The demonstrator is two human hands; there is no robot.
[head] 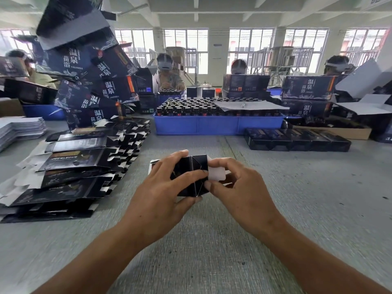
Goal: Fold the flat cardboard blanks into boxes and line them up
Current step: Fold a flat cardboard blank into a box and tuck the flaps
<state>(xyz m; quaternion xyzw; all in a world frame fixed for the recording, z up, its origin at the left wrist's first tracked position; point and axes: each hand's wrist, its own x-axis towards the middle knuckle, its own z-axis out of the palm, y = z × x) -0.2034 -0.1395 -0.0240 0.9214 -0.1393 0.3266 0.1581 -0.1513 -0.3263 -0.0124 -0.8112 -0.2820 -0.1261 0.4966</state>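
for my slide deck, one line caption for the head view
Both hands fold a dark box beside a stack of blanks.

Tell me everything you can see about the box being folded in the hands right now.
The box is dark printed cardboard, partly folded, with pale unprinted insides showing on a white flap at its right end. Crease lines cross its upper face. It sits just above the grey table, centre front. The left hand grips its left side, fingers over the top; the right hand pinches and bends the white flap. Its underside is hidden.
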